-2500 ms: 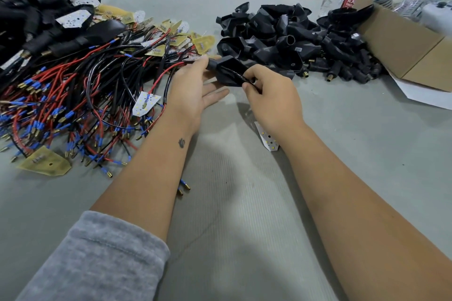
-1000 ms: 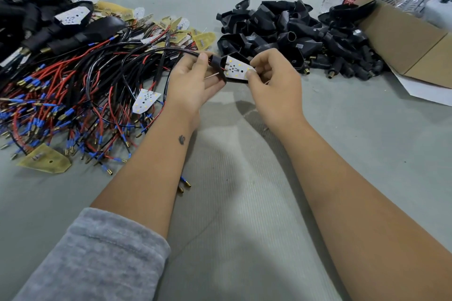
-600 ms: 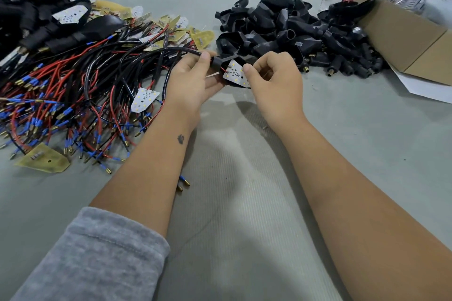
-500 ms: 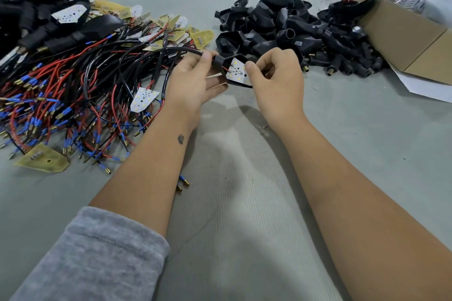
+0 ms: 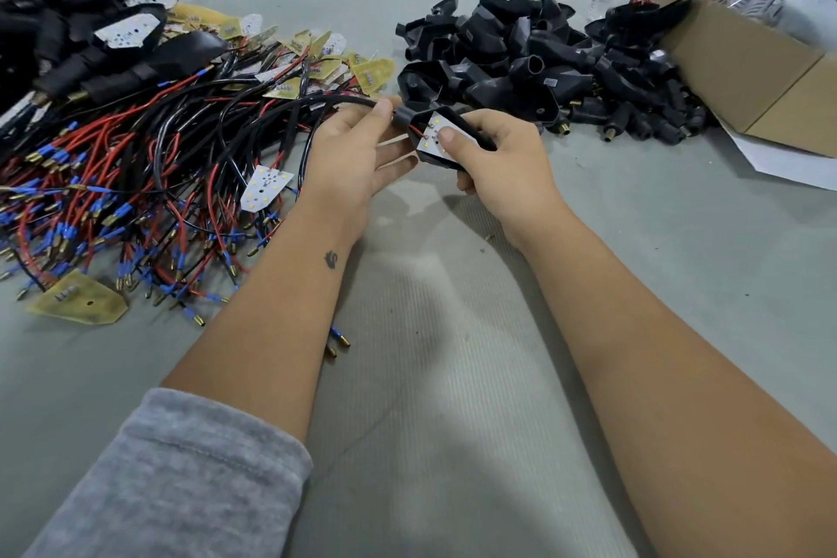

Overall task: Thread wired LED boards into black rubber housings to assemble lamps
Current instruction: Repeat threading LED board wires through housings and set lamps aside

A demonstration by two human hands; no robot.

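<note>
Left hand (image 5: 358,150): pinching the cable (image 5: 290,104) at the housing (image 5: 437,159) neck.
Right hand (image 5: 502,163): gripping housing, thumb pressing the board (image 5: 432,140).
Risk: hard pulling may be straining solder joints; board may be seating crooked.

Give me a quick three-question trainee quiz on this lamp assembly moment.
1. True or false: the LED board sits inside the black housing.
2. The right hand presses the board with: A) thumb B) palm C) knuckles.
3. What does the left hand pinch at the housing's narrow end?

Key: 1 true; 2 A; 3 the black cable.
</note>
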